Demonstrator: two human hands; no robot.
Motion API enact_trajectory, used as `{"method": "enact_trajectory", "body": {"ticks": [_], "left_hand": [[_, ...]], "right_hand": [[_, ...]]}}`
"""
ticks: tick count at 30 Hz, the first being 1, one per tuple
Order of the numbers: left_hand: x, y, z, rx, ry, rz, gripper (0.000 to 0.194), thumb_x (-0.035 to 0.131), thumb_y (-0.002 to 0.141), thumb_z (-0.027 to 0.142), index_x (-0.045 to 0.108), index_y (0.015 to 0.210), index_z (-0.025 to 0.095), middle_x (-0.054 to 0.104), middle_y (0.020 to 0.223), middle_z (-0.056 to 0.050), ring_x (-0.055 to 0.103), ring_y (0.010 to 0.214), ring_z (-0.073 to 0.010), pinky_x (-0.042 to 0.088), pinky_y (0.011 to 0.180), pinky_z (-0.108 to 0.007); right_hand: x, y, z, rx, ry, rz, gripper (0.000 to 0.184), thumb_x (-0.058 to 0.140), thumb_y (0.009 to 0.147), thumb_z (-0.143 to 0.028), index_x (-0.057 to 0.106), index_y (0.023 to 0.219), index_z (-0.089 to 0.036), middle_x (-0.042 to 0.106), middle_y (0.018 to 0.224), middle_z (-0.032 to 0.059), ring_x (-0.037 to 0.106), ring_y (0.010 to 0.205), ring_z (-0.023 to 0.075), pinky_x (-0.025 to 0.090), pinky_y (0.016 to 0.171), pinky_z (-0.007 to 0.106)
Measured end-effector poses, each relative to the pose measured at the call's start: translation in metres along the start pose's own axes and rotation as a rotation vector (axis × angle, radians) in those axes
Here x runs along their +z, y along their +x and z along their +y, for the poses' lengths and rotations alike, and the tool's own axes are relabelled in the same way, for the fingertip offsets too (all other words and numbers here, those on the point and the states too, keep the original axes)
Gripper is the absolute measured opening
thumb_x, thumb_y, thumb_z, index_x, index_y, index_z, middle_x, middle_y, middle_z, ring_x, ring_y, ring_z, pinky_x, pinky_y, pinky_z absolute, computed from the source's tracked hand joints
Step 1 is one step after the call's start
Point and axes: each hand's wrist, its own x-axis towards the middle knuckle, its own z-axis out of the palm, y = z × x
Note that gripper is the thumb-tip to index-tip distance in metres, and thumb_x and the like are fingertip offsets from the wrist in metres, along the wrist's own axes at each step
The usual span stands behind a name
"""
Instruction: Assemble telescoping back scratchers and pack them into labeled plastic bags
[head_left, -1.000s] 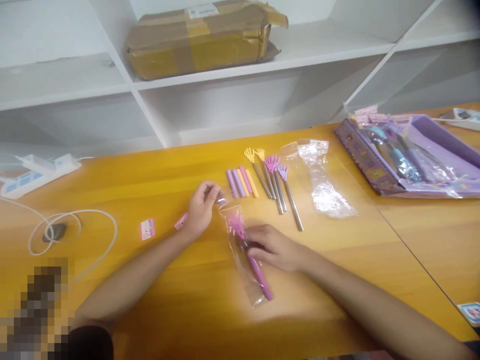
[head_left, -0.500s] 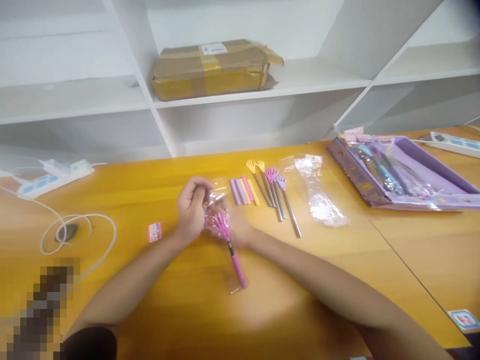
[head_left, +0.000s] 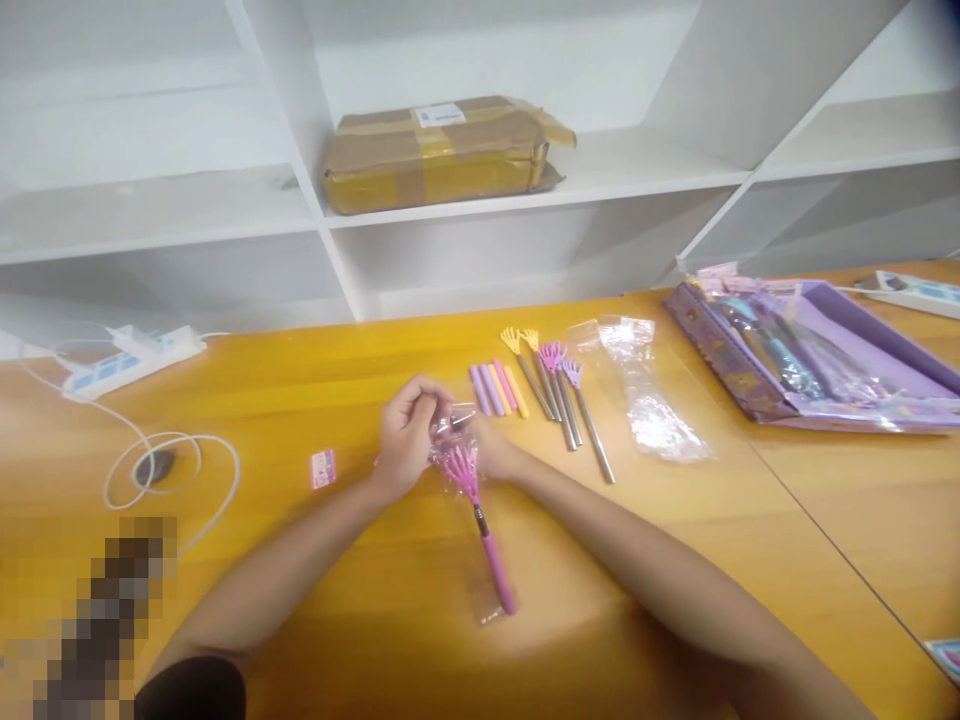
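Note:
A pink back scratcher (head_left: 496, 570) with a hand-shaped head lies in a clear plastic bag (head_left: 487, 608), its handle pointing toward me. At the bag's far end, my left hand (head_left: 407, 437) is closed, pinching the plastic. My right hand (head_left: 491, 448) is at the same end, its fingers mostly hidden behind the bag and blurred. Just beyond are several purple, pink and yellow handle sleeves (head_left: 498, 389) side by side. To their right lie several bare metal back scratchers (head_left: 568, 400) with yellow, pink and purple heads. A small pink label card (head_left: 322, 468) lies left of my left hand.
Crumpled clear bags (head_left: 652, 400) lie right of the scratchers. Farther right is a purple box (head_left: 750, 375) holding wrapped items. A power strip (head_left: 135, 362) and a looped white cable (head_left: 236, 480) are at left. A taped carton (head_left: 442, 160) sits on the white shelf.
The camera view has shifted slightly. Both hands stay at the bag's far end, and the bagged pink back scratcher now shows a little lower, its head more clearly in sight.

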Motion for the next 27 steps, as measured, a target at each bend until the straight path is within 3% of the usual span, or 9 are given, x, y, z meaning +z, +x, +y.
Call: {"method": "enact_trajectory", "body": {"ticks": [4, 8, 10, 13, 17, 22, 27], "left_hand": [[0.005, -0.012, -0.012, -0.097, 0.012, -0.062, 0.019, 0.059, 0.103, 0.033, 0.068, 0.09, 0.022, 0.059, 0.074, 0.002, 0.048, 0.056, -0.0102, 0.039, 0.051, -0.022], [0.011, -0.024, -0.023, -0.092, -0.003, -0.183, 0.021, 0.059, 0.104, 0.032, 0.069, 0.091, 0.02, 0.059, 0.079, 0.001, 0.052, 0.059, -0.0095, 0.043, 0.053, -0.021], [0.013, -0.028, -0.029, -0.103, 0.005, -0.246, 0.021, 0.062, 0.103, 0.035, 0.071, 0.093, 0.019, 0.06, 0.081, 0.0, 0.056, 0.063, -0.0106, 0.047, 0.057, -0.022], [0.016, -0.03, -0.037, -0.188, 0.021, -0.307, 0.023, 0.07, 0.099, 0.039, 0.074, 0.098, 0.017, 0.066, 0.089, -0.004, 0.064, 0.072, -0.0138, 0.055, 0.065, -0.026], [0.016, -0.03, -0.046, -0.288, -0.002, -0.364, 0.028, 0.071, 0.099, 0.041, 0.078, 0.109, 0.016, 0.075, 0.109, -0.01, 0.074, 0.087, -0.0192, 0.063, 0.085, -0.035], [0.013, -0.028, -0.053, -0.341, -0.032, -0.485, 0.027, 0.067, 0.103, 0.037, 0.079, 0.119, 0.018, 0.079, 0.115, -0.013, 0.077, 0.104, -0.0245, 0.061, 0.101, -0.043], [0.009, -0.025, -0.06, -0.391, -0.119, -0.567, 0.03, 0.066, 0.103, 0.034, 0.079, 0.126, 0.019, 0.078, 0.129, -0.016, 0.076, 0.116, -0.0296, 0.058, 0.11, -0.051]], "right_hand": [[-0.027, -0.026, -0.008, 0.122, 0.1, 0.232, 0.034, 0.048, 0.108, -0.047, 0.06, 0.129, -0.024, 0.065, 0.093, 0.0026, 0.062, 0.08, 0.0163, 0.052, 0.07, 0.027], [-0.053, -0.079, -0.001, 0.143, -0.11, 0.596, 0.03, 0.053, 0.108, -0.048, 0.067, 0.108, -0.021, 0.064, 0.09, 0.0032, 0.058, 0.075, 0.0158, 0.048, 0.068, 0.028], [-0.06, -0.102, 0.003, 0.099, -0.256, 0.689, 0.029, 0.054, 0.108, -0.045, 0.069, 0.102, -0.021, 0.064, 0.09, 0.0044, 0.059, 0.078, 0.017, 0.048, 0.071, 0.03], [-0.066, -0.119, 0.006, 0.095, -0.274, 0.735, 0.027, 0.058, 0.107, -0.045, 0.072, 0.103, -0.022, 0.067, 0.092, 0.0054, 0.062, 0.08, 0.0185, 0.049, 0.07, 0.032], [-0.071, -0.116, 0.006, 0.041, -0.26, 0.745, 0.025, 0.067, 0.103, -0.046, 0.077, 0.101, -0.023, 0.073, 0.094, 0.0069, 0.064, 0.081, 0.0198, 0.051, 0.07, 0.033], [-0.077, -0.112, 0.013, 0.064, -0.219, 0.723, 0.025, 0.074, 0.098, -0.049, 0.079, 0.097, -0.024, 0.075, 0.091, 0.0058, 0.062, 0.077, 0.0192, 0.054, 0.076, 0.036], [-0.076, -0.115, 0.01, 0.072, 0.005, 0.658, 0.032, 0.08, 0.093, -0.053, 0.073, 0.093, -0.022, 0.071, 0.088, 0.0049, 0.064, 0.075, 0.0169, 0.053, 0.068, 0.032]]}}
